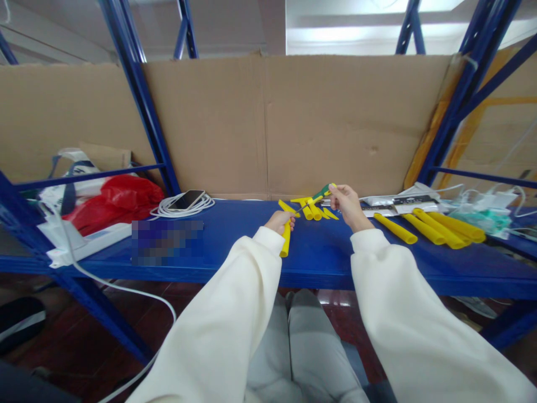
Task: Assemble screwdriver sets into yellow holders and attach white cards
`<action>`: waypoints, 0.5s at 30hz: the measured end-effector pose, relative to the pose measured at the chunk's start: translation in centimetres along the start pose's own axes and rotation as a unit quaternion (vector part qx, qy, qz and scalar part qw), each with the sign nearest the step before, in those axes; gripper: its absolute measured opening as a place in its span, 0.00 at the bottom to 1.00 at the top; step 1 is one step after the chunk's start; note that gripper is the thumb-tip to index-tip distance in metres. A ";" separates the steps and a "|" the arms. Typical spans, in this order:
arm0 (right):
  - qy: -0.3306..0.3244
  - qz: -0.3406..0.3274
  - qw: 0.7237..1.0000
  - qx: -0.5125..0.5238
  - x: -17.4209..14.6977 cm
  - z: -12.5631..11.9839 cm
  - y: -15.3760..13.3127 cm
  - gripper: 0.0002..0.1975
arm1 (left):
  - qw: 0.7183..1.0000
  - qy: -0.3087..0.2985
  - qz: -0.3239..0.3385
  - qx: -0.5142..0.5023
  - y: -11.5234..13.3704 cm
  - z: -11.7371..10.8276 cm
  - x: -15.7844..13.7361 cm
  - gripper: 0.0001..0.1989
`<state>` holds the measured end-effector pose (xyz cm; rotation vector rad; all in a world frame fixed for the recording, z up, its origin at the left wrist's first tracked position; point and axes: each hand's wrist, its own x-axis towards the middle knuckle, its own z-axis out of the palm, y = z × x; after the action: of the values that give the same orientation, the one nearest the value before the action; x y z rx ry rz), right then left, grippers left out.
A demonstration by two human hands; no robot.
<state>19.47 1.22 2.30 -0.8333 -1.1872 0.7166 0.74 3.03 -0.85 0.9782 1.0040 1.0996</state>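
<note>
My left hand (280, 221) is closed round a yellow plastic piece (285, 244), whose tube-like handle points down below my fingers and whose flat arm sticks out above them. In my right hand (347, 206) the fingers pinch the end of a screwdriver (323, 193) with a green and yellow handle. Its thin shaft slants down to the left, and the tip reaches the yellow piece by my left fingers; exact contact is too small to tell. Just behind, between my hands, lie more yellow pieces (311, 211), some tubular and some thin and pointed.
Several yellow tubes (438, 229) lie on the blue shelf (239, 246) to the right, near plastic packets (394, 204). At left are a phone (187, 200) on a coiled white cable (168, 208), and a red bag (121, 201). A cardboard panel (268, 123) stands behind.
</note>
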 end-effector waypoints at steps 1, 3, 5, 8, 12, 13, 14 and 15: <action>0.000 0.001 1.000 -0.001 0.0 0.0 0.0 0.26 | 1.000 0.005 -0.004 0.004 0.0 0.0 0.0 0.09; 0.000 0.003 1.000 -0.002 0.0 0.0 0.1 0.25 | 1.000 0.018 -0.015 0.016 0.1 0.1 -0.1 0.09; -0.002 0.004 1.000 -0.002 0.0 0.0 0.1 0.25 | 0.999 0.027 -0.022 0.022 0.2 0.2 -0.1 0.09; -0.003 0.006 1.000 0.002 0.0 0.0 0.0 0.26 | 0.999 0.035 -0.027 0.026 0.3 0.2 -0.1 0.07; -0.002 0.013 1.000 0.009 0.0 0.0 0.0 0.26 | 0.998 0.045 -0.032 0.020 0.4 0.3 -0.1 0.09; -0.005 0.017 1.000 0.013 0.0 0.0 0.0 0.26 | 0.998 0.047 -0.034 0.017 0.4 0.4 -0.2 0.11; -0.008 0.021 1.000 0.016 0.0 0.0 -0.1 0.26 | 0.998 0.051 -0.035 0.016 0.4 0.3 -0.1 0.12; -0.013 0.026 0.999 0.020 0.0 0.0 -0.1 0.25 | 0.998 0.053 -0.035 0.016 0.4 0.3 -0.1 0.12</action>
<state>19.46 1.19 2.39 -0.8260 -1.1744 0.7945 0.94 2.93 -0.38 0.9115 1.1367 1.0884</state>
